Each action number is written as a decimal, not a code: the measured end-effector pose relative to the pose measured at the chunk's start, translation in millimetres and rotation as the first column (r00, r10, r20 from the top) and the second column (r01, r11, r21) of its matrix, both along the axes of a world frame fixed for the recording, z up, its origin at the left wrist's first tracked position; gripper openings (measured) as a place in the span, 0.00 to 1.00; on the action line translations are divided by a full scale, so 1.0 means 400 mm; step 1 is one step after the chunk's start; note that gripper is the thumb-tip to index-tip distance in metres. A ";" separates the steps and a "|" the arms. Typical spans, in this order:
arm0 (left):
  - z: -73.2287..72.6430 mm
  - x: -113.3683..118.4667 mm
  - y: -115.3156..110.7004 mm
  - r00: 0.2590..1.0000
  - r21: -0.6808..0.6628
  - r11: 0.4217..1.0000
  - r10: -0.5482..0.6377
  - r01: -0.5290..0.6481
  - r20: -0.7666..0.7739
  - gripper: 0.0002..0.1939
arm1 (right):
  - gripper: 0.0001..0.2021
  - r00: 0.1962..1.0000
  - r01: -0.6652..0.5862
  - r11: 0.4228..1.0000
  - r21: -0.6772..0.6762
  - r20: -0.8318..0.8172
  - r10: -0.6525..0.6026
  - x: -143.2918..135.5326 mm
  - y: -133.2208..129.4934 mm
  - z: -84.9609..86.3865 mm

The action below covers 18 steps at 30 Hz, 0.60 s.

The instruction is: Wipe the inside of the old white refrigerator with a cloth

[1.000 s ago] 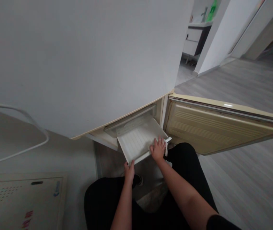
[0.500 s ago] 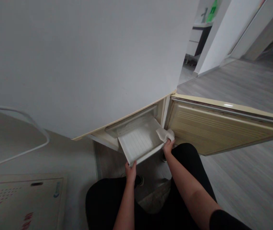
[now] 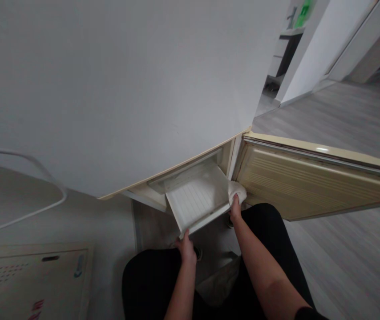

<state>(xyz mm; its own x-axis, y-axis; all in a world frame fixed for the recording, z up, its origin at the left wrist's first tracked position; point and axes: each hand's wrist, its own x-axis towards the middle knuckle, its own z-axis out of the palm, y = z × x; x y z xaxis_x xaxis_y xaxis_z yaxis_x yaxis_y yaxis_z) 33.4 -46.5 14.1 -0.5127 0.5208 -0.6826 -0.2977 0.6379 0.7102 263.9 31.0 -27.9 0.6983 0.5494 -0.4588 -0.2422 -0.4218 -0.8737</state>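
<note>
A white ribbed drawer (image 3: 198, 198) juts out, tilted, from the low opening of a pale fridge-like cabinet (image 3: 176, 160). My left hand (image 3: 186, 249) grips its near left corner, thumb over the front edge and fingers beneath. At the drawer's right front corner, my right hand (image 3: 235, 209) is closed on a crumpled white cloth (image 3: 237, 192) that is pressed against the rim. Part of the right fingers is hidden by the cloth. The inside of the drawer shows ridges and nothing lying in it.
The cabinet's yellowish door (image 3: 310, 178) stands wide open on the right, close to my right knee. A white cable (image 3: 56, 202) loops at the left above a metal wall panel (image 3: 36, 280). Beyond a doorway, a green bottle (image 3: 302, 14) stands by a tap.
My right hand and the cloth have shifted slightly, the cloth now bunched closer around the drawer's corner. My left hand's hold has shifted a little on its corner. The view has moved slightly.
</note>
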 end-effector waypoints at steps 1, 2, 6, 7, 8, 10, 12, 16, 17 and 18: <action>0.003 0.013 -0.003 0.998 -0.034 0.999 0.016 -0.014 0.059 0.24 | 0.41 0.999 0.000 1.000 0.001 -0.039 0.000 0.004 -0.001 0.009; 0.009 0.024 -0.004 0.992 -0.061 0.998 0.020 -0.013 0.121 0.23 | 0.40 0.997 0.004 1.000 -0.002 -0.079 -0.004 0.007 -0.002 0.019; 0.058 0.055 0.022 0.878 -0.004 0.999 -0.041 0.049 0.477 0.20 | 0.36 0.981 0.015 0.999 0.029 -0.195 -0.009 -0.003 0.006 0.062; 0.076 0.059 0.035 0.802 0.044 0.999 -0.050 0.029 0.596 0.20 | 0.35 0.976 0.011 0.999 0.044 -0.220 -0.001 -0.011 0.013 0.073; 0.096 0.062 0.049 0.715 0.085 0.996 -0.053 -0.009 0.697 0.21 | 0.35 0.969 0.004 0.998 0.060 -0.245 0.011 -0.021 0.022 0.083; 0.134 0.063 0.080 0.587 0.126 0.987 -0.041 -0.104 0.809 0.22 | 0.33 0.953 -0.020 0.996 0.088 -0.300 0.046 -0.042 0.045 0.101; 0.167 0.061 0.115 0.543 0.144 0.974 -0.027 -0.174 0.839 0.23 | 0.31 0.930 -0.051 0.993 0.106 -0.358 0.086 -0.059 0.069 0.115; 0.204 0.050 0.185 0.546 0.175 0.952 -0.009 -0.252 0.838 0.25 | 0.33 0.870 -0.141 0.988 0.059 -0.470 0.152 -0.062 0.116 0.132; 0.209 0.047 0.200 0.554 0.177 0.950 -0.005 -0.257 0.832 0.25 | 0.34 0.860 -0.162 0.986 0.037 -0.485 0.160 -0.055 0.129 0.135; 0.213 0.044 0.213 0.560 0.183 0.949 -0.010 -0.255 0.829 0.25 | 0.36 0.855 -0.178 0.984 0.021 -0.493 0.165 -0.047 0.143 0.138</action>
